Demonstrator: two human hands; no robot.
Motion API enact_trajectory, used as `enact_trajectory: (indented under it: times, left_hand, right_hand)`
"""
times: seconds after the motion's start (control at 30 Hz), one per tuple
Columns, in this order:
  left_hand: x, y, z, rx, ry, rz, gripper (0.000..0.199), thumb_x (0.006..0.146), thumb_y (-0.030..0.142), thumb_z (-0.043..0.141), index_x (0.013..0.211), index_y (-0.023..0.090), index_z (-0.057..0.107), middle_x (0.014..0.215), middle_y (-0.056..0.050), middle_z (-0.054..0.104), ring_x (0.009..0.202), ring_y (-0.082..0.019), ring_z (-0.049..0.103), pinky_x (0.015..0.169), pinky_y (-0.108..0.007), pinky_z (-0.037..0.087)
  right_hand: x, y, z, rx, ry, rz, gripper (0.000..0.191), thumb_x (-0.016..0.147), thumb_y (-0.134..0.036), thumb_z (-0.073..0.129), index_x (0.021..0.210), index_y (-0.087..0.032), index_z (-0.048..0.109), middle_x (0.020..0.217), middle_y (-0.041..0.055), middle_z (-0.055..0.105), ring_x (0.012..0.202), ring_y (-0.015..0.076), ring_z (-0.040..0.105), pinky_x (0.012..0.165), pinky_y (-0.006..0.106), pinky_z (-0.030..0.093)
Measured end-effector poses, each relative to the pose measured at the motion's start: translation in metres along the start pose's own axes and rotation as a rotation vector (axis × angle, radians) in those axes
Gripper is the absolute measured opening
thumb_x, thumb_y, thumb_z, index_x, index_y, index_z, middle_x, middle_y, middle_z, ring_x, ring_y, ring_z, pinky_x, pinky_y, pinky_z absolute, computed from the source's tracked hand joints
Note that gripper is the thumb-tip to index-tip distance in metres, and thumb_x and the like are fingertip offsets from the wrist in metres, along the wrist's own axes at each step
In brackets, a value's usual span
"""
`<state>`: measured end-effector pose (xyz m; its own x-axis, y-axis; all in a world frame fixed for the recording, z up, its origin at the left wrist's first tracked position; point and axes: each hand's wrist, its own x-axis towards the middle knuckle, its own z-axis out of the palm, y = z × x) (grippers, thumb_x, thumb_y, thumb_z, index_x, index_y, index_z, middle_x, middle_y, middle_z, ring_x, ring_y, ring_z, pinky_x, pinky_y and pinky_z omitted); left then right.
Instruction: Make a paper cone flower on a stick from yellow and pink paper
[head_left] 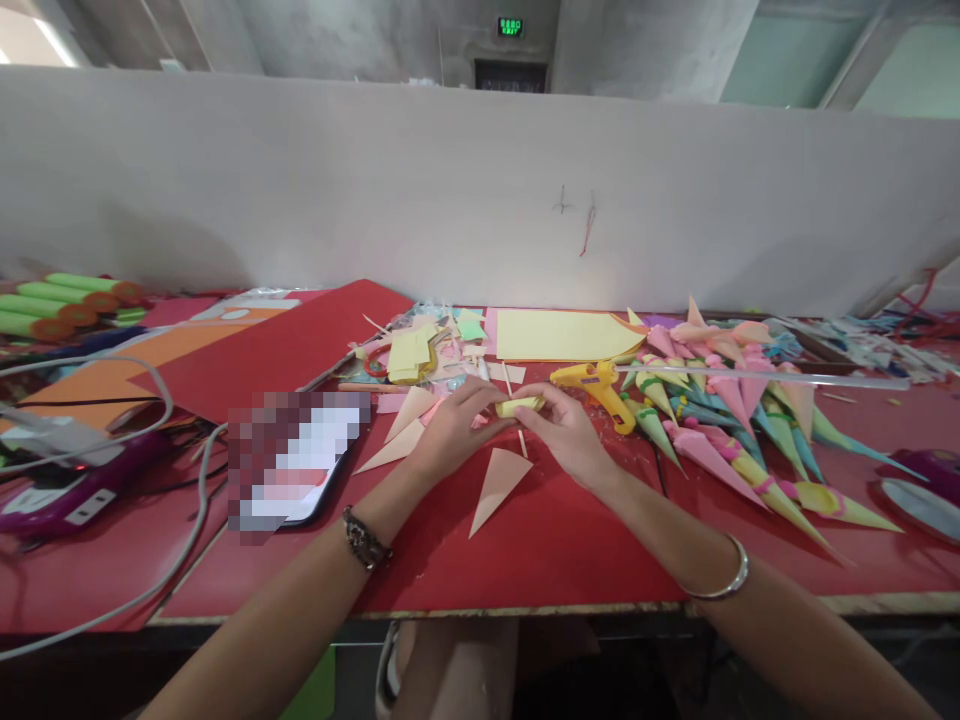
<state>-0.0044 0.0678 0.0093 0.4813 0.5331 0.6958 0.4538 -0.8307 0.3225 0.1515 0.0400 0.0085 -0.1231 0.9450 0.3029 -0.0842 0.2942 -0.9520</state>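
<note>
Between my fingertips is a small piece of yellow paper [519,407], bent or rolled, held at both ends. My left hand [459,425] pinches its left end and my right hand [564,430] its right end. Behind and below the paper runs a thin pale stick [523,444], partly hidden by it. Just in front of my hands a peach paper triangle [500,487] lies on the red table. More peach triangles [396,444] lie left of my left hand. A yellow glue gun [600,388] rests right beside my right hand.
Many pastel paper cones [742,470] are heaped at the right. Yellow paper sheets [555,334] lie at the back, near paper scraps [411,352]. A phone [319,465] lies at the left, with a purple power strip [90,490] and white cable [201,520] beyond it.
</note>
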Motion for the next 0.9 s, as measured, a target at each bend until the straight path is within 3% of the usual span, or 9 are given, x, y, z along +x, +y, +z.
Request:
enact_trajectory:
  times: [0.3,0.47,0.73,0.83,0.9]
  left_hand:
    - [0.000,0.003,-0.004,0.051,-0.033,-0.003,0.019,0.082,0.029,0.048,0.095,0.018,0.057,0.087,-0.005,0.057,0.077,-0.013,0.055,0.069,-0.025,0.047]
    - [-0.002,0.001,-0.004,0.075,-0.033,-0.011,0.027,0.083,0.031,0.046,0.107,0.021,0.053,0.095,-0.005,0.058,0.085,-0.014,0.056,0.073,-0.025,0.046]
    - [-0.004,-0.001,-0.002,-0.001,0.009,-0.131,0.042,0.078,0.029,0.055,0.116,0.022,0.041,0.091,-0.002,0.058,0.080,-0.012,0.056,0.073,-0.024,0.046]
    - [-0.001,0.000,-0.008,0.008,0.014,-0.177,0.040,0.078,0.028,0.053,0.115,0.020,0.040,0.091,-0.003,0.056,0.079,-0.012,0.054,0.071,-0.025,0.045]
    - [0.001,0.000,-0.013,0.019,-0.044,-0.216,0.034,0.081,0.029,0.046,0.113,0.019,0.040,0.085,-0.002,0.056,0.072,-0.012,0.054,0.065,-0.024,0.044]
  right_hand:
    - [0.002,0.003,-0.003,0.314,-0.020,0.201,0.018,0.066,-0.032,0.064,0.080,-0.022,0.058,0.078,-0.0032,0.062,0.073,0.0106,0.059,0.070,0.026,0.050]
    - [0.003,0.004,-0.004,0.373,-0.007,0.175,0.017,0.065,-0.029,0.066,0.078,-0.021,0.059,0.076,-0.0032,0.063,0.072,0.0092,0.059,0.075,0.027,0.048]
    - [0.004,0.003,-0.002,0.392,0.054,0.140,0.018,0.063,-0.026,0.068,0.077,-0.021,0.058,0.073,-0.0049,0.061,0.071,0.0077,0.057,0.072,0.021,0.047]
    - [0.005,0.001,-0.005,0.450,0.049,0.140,0.018,0.062,-0.026,0.069,0.076,-0.021,0.058,0.074,-0.0054,0.061,0.071,0.0066,0.057,0.072,0.019,0.047]
    - [0.005,-0.001,-0.007,0.505,-0.003,0.169,0.018,0.062,-0.028,0.069,0.075,-0.022,0.058,0.074,-0.0058,0.061,0.069,0.0060,0.058,0.071,0.018,0.048]
